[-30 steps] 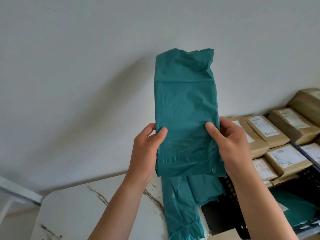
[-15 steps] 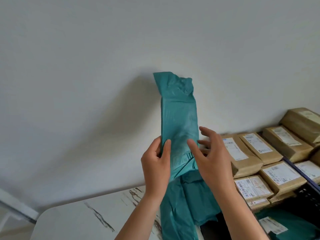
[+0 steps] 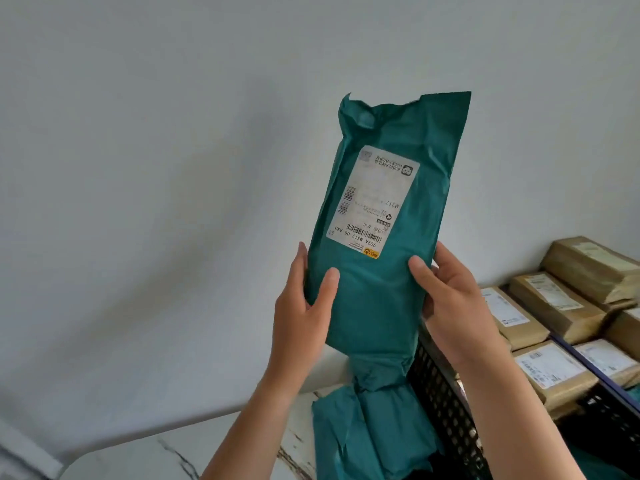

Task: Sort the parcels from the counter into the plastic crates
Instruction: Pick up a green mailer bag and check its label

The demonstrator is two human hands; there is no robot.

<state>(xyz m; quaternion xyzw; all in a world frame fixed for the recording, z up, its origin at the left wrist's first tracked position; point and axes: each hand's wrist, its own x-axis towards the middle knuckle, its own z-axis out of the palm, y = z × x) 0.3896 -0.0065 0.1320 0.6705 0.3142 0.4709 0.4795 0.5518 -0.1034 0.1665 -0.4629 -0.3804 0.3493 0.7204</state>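
Observation:
I hold a teal plastic parcel [image 3: 384,299] upright in front of the wall, its white shipping label [image 3: 372,202] facing me upside down. My left hand [image 3: 301,313] grips its lower left edge, thumb on the front. My right hand [image 3: 450,306] grips the lower right edge the same way. More teal parcels [image 3: 367,431] lie on the white marble counter [image 3: 145,462] below. A black plastic crate [image 3: 446,417] stands to the right of them, its inside mostly hidden by my right arm.
Several brown paper parcels [image 3: 554,372] with white labels are stacked at the right, some on a dark crate edge [image 3: 588,372]. A plain white wall fills the background. A white frame shows at the lower left corner [image 3: 20,455].
The parcel has been turned from its plain back through edge-on until the labelled side faces me, and both hands have shifted their hold to its lower edges. The view has tilted.

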